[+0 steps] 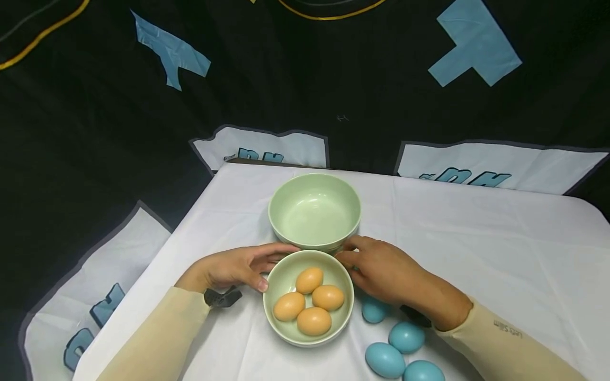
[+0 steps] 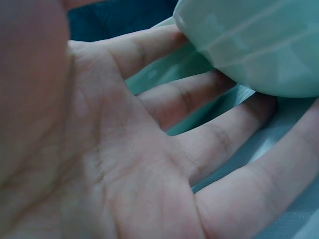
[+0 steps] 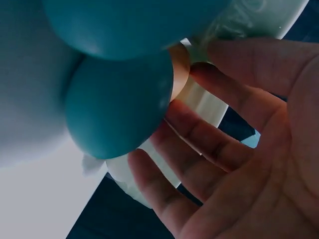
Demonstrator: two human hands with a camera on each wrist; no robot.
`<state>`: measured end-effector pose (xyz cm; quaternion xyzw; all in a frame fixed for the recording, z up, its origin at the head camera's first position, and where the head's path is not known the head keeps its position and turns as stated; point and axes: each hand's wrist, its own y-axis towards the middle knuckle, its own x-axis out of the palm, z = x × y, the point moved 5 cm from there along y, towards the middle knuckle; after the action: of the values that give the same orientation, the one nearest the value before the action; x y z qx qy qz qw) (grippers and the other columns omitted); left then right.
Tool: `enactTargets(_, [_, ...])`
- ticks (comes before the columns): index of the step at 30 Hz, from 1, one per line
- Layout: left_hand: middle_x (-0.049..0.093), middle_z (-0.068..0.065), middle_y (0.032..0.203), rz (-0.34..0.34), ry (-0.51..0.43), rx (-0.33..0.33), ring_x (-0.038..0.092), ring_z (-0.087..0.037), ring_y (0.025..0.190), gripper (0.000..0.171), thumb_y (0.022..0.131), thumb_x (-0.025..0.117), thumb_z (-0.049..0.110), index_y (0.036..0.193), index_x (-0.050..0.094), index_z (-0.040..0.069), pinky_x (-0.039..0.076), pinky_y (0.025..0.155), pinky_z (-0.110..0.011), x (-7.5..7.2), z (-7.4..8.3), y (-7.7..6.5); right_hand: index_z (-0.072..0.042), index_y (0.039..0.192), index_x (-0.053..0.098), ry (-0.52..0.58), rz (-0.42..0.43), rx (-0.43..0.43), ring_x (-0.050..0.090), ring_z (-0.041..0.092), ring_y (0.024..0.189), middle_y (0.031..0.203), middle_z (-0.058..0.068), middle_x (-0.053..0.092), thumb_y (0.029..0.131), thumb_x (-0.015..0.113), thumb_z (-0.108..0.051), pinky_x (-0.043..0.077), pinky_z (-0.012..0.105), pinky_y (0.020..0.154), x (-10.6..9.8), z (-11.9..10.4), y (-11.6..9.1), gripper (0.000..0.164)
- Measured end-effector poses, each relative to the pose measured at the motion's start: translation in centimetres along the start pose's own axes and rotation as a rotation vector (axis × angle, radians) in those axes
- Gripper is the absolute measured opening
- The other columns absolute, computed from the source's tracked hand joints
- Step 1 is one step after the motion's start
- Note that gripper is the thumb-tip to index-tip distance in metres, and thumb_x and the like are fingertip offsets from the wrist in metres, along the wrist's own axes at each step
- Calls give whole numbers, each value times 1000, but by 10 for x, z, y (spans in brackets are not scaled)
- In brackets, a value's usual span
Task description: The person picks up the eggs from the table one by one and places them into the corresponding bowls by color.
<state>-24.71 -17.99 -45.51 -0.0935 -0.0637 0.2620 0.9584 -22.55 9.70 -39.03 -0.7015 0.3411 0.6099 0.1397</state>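
Observation:
A small pale green bowl (image 1: 340,317) stands in front of me with several orange-brown eggs (image 1: 313,321) in it. Close behind it is a larger green bowl (image 1: 314,219) with nothing inside. My left hand (image 1: 240,267) lies at the small bowl's left, thumb by its rim and spread fingers (image 2: 199,149) reaching along its wall. On the right, my right hand (image 1: 381,267) has its fingertips near the rim, between the two bowls. In the right wrist view its fingers (image 3: 219,149) are loosely bent, partly behind a blue egg (image 3: 117,107).
Several blue eggs (image 1: 385,360) lie on the white tablecloth (image 1: 514,254) beside and under my right wrist. A black curtain (image 1: 305,79) with blue tape patches hangs behind the table's far edge.

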Motion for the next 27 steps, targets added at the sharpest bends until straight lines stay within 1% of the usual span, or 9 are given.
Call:
enactTargets(2, [41, -11, 166, 1, -2, -1, 47, -29, 150, 94, 85, 83, 15, 165, 34, 21, 50, 113, -40, 0, 0, -1, -30, 120, 76, -7, 1, 6, 64, 12, 94, 112, -2, 66, 96, 73, -21, 57, 33, 81, 1, 0, 0, 26])
enactTargets(4, [41, -10, 167, 3, -5, -1, 46, -28, 150, 94, 85, 83, 15, 165, 34, 21, 49, 114, -39, 0, 0, -1, -31, 120, 75, -1, 2, 11, 62, 12, 91, 110, -2, 64, 94, 74, -19, 56, 32, 78, 3, 1, 0, 28])
enactTargets(7, [40, -10, 167, 2, -7, 6, 46, -28, 150, 94, 85, 83, 15, 165, 33, 21, 49, 114, -40, 0, 0, -1, -31, 123, 72, 18, -7, 31, 65, 13, 94, 112, -3, 65, 95, 75, -22, 57, 35, 81, 7, 2, -1, 29])
enactTargets(10, [39, -10, 168, -4, -10, 9, 45, -28, 151, 94, 85, 83, 15, 165, 33, 21, 48, 115, -40, 0, -2, 0, -31, 126, 70, 29, -37, 50, 68, 15, 99, 114, -4, 68, 97, 75, -25, 58, 38, 85, 13, 3, -3, 29])
enactTargets(12, [39, -10, 168, -10, -9, 11, 45, -28, 151, 93, 86, 83, 15, 165, 33, 20, 48, 116, -39, 0, -3, 0, -30, 124, 70, 25, -60, 57, 68, 16, 102, 113, -5, 69, 98, 74, -25, 58, 39, 86, 17, 4, -4, 27])
enactTargets(15, [38, -9, 169, -12, -3, 16, 44, -29, 152, 93, 86, 83, 15, 165, 34, 20, 47, 117, -39, 0, -2, 1, -30, 122, 71, 10, -71, 51, 68, 16, 104, 112, -6, 70, 99, 73, -23, 59, 38, 87, 21, 6, -6, 23])
enactTargets(20, [37, -8, 169, -7, -2, 16, 43, -28, 153, 93, 85, 83, 15, 164, 34, 21, 47, 117, -39, -1, 0, 2, -31, 120, 72, 27, -62, 37, 69, 13, 105, 113, -11, 72, 97, 75, -21, 59, 38, 89, 18, 10, -6, 26])
enactTargets(24, [37, -8, 169, -7, -4, 13, 43, -29, 153, 93, 85, 83, 16, 164, 35, 22, 48, 117, -40, 0, 1, 1, -31, 119, 74, 34, -56, 58, 69, 11, 101, 112, -17, 76, 94, 80, -24, 58, 35, 88, 12, 13, -5, 26])
enactTargets(27, [37, -7, 169, -7, -6, 13, 43, -29, 153, 93, 85, 84, 17, 164, 34, 23, 47, 117, -40, 0, 1, 0, -29, 121, 75, 32, -25, 72, 67, 12, 100, 114, -16, 76, 91, 83, -23, 57, 35, 86, 8, 15, -4, 32])
